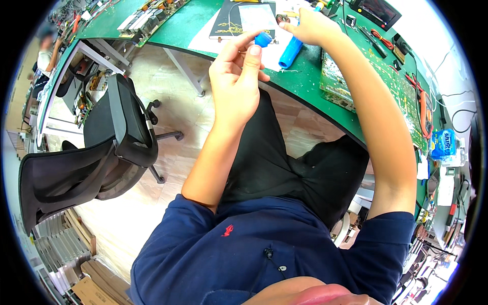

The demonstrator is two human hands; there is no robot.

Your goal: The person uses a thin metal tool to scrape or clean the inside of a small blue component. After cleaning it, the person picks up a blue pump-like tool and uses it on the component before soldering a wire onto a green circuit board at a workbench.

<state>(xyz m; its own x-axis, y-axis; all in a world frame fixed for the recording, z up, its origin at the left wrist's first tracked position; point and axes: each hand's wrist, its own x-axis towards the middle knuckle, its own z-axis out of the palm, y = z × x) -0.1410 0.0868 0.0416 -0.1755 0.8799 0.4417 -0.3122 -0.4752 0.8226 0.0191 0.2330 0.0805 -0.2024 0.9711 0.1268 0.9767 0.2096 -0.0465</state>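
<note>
Raised above the table's near edge, my left hand pinches a short blue cap-like piece between thumb and fingertips. My right hand reaches over the table, its thumb pointing left and its other fingers mostly hidden. A blue plastic tube with an open near end runs beneath this hand; whether the hand grips it I cannot make out. Close to my right thumb is a small dark part. Behind the cap lies a black booklet with a pale sheet on it.
A large green circuit board lies to the right on the green table. Past it are an orange-handled tool and a blue packet. More boards sit at the back left. A black office chair stands left; a person sits beyond.
</note>
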